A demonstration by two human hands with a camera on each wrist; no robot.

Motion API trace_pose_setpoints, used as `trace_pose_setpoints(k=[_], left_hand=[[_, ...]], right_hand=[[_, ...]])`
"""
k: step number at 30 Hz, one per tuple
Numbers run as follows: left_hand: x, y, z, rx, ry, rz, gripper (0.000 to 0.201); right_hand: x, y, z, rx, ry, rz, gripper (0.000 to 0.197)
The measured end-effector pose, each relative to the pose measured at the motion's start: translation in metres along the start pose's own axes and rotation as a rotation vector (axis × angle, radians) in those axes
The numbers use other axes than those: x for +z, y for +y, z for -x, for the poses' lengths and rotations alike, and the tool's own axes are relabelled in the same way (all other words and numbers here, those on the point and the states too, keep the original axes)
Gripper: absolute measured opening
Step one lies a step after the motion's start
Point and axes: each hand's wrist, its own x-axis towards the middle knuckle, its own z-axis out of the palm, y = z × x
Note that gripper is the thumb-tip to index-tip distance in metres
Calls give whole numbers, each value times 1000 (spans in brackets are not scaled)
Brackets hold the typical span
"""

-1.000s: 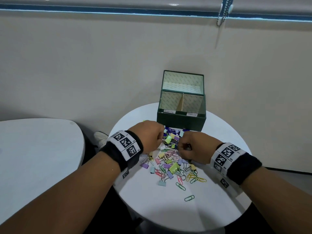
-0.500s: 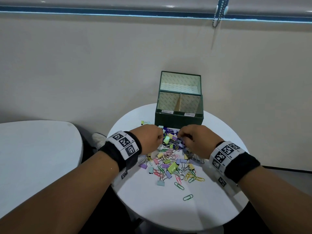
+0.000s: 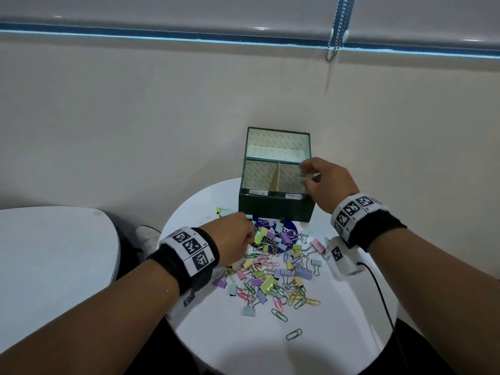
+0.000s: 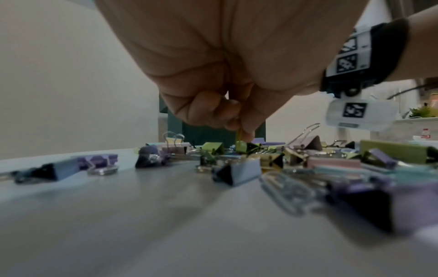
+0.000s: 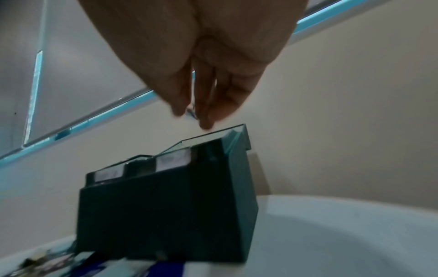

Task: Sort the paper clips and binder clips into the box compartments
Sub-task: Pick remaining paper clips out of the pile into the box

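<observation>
Two hands work over a round white tabletop (image 3: 243, 345) in the head view. A dark green box (image 3: 276, 209) stands at the far side of it with its lid open upright behind; a divider splits the front part into a left and a right compartment, each with a small white label on the front rim. The right hand (image 3: 328, 182) is raised over the right compartment, thumb and forefinger pinching a small paper clip (image 3: 301, 173) above the opening. The left hand (image 3: 234, 239) is down at the near-left edge of the pile of clips (image 3: 278, 263), fingers curled into the heap just in front of the box. Pastel binder clips and coloured paper clips lie mixed and touching in the pile; a few green paper clips lie apart on the near side.

From the left wrist, the left hand (image 4: 220, 105) has its fingertips bunched together, pinching a thin yellow-green wire that leads down to a green binder clip (image 4: 241, 146) resting among the others on the tabletop. The box shows dark behind the fingers.

From the right wrist, the right hand (image 5: 199, 90) hangs above the box (image 5: 166, 209), fingertips closed on the small clip, which is blurred. It sits above the right-hand end of the box rim, clear of it.
</observation>
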Motion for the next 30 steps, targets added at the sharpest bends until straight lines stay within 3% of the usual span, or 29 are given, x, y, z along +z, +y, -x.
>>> trace_pose_setpoints(k=[2, 5, 7, 9, 11, 17, 22, 26, 30], left_hand=[[-1, 1, 0, 12, -1, 3, 25], [-12, 6, 0, 39, 25, 35, 28], [-24, 10, -4, 41, 68, 98, 26], [-37, 16, -15, 35, 138, 199, 24], [-49, 25, -33, 29, 199, 261, 22], [-65, 52, -98, -34, 274, 214, 19], [-60, 52, -109, -40, 142, 105, 46], [-55, 45, -76, 70, 198, 60, 29], [-36, 38, -35, 182, -135, -132, 23]], right_hand=[[-3, -2, -4, 6, -52, 83, 38], [-7, 1, 8, -70, -44, 105, 20], [-6, 9, 24, -97, -208, 126, 12], [-5, 16, 41, -119, -435, 195, 13], [-4, 23, 52, -125, -567, 240, 14], [8, 26, 65, -119, -611, 135, 14], [20, 27, 64, -157, -634, 230, 18], [22, 31, 63, -159, -577, 267, 22], [25, 27, 67, -201, -620, 220, 30]])
